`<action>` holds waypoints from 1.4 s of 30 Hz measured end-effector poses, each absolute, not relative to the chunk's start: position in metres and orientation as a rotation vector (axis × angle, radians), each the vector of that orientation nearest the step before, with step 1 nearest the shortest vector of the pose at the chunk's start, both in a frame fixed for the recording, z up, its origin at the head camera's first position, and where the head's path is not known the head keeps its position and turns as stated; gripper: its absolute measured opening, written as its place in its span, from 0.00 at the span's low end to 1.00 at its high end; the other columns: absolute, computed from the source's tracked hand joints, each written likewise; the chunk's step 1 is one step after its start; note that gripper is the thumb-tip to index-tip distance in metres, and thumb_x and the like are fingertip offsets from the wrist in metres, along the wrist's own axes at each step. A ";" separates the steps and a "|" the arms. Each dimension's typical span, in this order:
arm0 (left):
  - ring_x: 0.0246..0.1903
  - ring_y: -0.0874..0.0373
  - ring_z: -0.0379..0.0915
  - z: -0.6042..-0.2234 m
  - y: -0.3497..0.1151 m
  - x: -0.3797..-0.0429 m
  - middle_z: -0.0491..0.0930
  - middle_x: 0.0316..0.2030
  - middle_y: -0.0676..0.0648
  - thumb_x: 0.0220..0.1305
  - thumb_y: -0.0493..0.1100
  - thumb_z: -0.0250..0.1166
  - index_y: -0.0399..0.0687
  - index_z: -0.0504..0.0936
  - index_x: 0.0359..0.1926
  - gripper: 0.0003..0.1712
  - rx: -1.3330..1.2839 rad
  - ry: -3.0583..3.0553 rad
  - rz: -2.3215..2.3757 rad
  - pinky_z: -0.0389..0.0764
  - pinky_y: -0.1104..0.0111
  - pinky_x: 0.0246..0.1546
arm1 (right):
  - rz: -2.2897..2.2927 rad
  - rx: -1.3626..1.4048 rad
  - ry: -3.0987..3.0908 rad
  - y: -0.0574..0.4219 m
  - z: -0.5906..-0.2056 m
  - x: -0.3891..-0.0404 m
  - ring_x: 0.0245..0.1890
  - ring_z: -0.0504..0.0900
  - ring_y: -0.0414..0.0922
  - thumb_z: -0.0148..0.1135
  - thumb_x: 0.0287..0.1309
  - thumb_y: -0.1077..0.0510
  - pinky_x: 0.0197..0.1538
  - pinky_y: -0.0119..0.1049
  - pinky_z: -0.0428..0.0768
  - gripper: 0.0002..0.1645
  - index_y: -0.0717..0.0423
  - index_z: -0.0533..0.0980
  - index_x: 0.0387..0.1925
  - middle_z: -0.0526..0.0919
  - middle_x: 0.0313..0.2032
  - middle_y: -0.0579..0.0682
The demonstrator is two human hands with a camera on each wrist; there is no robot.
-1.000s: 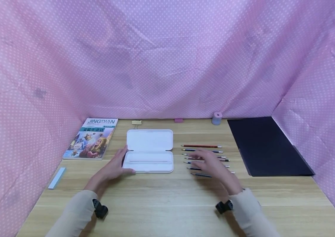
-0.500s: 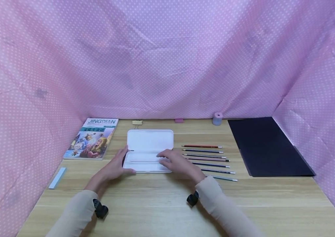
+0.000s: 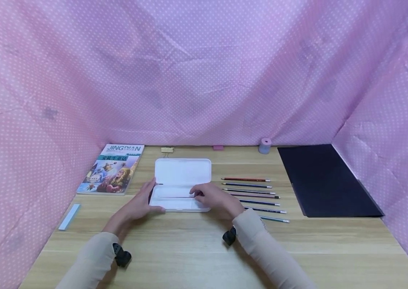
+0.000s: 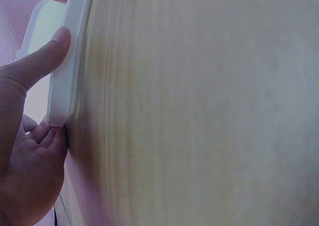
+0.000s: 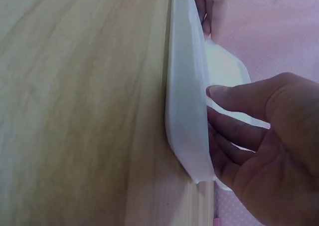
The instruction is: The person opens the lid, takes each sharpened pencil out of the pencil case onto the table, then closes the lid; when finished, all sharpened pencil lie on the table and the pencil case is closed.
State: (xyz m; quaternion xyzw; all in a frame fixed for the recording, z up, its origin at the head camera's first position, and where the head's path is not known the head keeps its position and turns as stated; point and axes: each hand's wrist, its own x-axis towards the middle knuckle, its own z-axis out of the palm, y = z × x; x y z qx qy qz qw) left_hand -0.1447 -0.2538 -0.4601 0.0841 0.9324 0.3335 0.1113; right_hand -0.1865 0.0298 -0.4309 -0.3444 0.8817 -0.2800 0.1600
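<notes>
A white pencil case (image 3: 173, 204) lies open and flat on the table, its lid (image 3: 183, 170) folded back. My left hand (image 3: 140, 204) grips the case's left end, thumb (image 4: 55, 44) on the front rim and fingers around the end. My right hand (image 3: 212, 196) reaches into the right half of the case with bent fingers. In the right wrist view, the thumb (image 5: 224, 96) is beside the rim and the other fingertips are hidden inside the case; I cannot tell if they pinch the inner divider. Several pencils (image 3: 250, 192) lie in a row to the right, partly behind the right hand.
A magazine (image 3: 113, 170) and a pale blue strip (image 3: 69, 216) lie at the left. Behind the case are a binder clip (image 3: 167, 150), a pink block (image 3: 218, 147) and a small pink-blue cylinder (image 3: 264, 146). A black folder (image 3: 326, 180) lies at the right.
My right hand has moved left from over the pencils into the case, and its fingers have since bent closer together. The left hand has stayed on the case's left end.
</notes>
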 end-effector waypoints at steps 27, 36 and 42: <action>0.68 0.42 0.37 -0.461 -0.253 -0.145 0.39 0.71 0.42 0.38 0.69 0.70 0.54 0.33 0.72 0.72 0.236 2.726 0.998 0.45 0.43 0.64 | -0.949 -1.010 2.594 0.037 -0.440 -0.190 0.39 0.76 0.36 0.57 0.59 0.64 0.44 0.29 0.75 0.12 0.51 0.82 0.42 0.80 0.37 0.42; 0.69 0.42 0.36 -0.461 -0.253 -0.145 0.38 0.71 0.42 0.37 0.69 0.70 0.55 0.32 0.72 0.72 0.232 2.723 1.000 0.45 0.43 0.64 | -1.110 -0.955 2.626 0.086 -0.428 -0.181 0.39 0.76 0.36 0.57 0.59 0.64 0.43 0.33 0.76 0.12 0.47 0.81 0.41 0.80 0.39 0.41; 0.68 0.41 0.37 -0.461 -0.254 -0.145 0.40 0.70 0.42 0.38 0.69 0.69 0.53 0.32 0.72 0.72 0.245 2.738 0.991 0.45 0.43 0.64 | -1.149 -0.911 2.694 0.137 -0.425 -0.166 0.38 0.77 0.36 0.59 0.59 0.62 0.42 0.33 0.78 0.12 0.44 0.81 0.41 0.80 0.38 0.39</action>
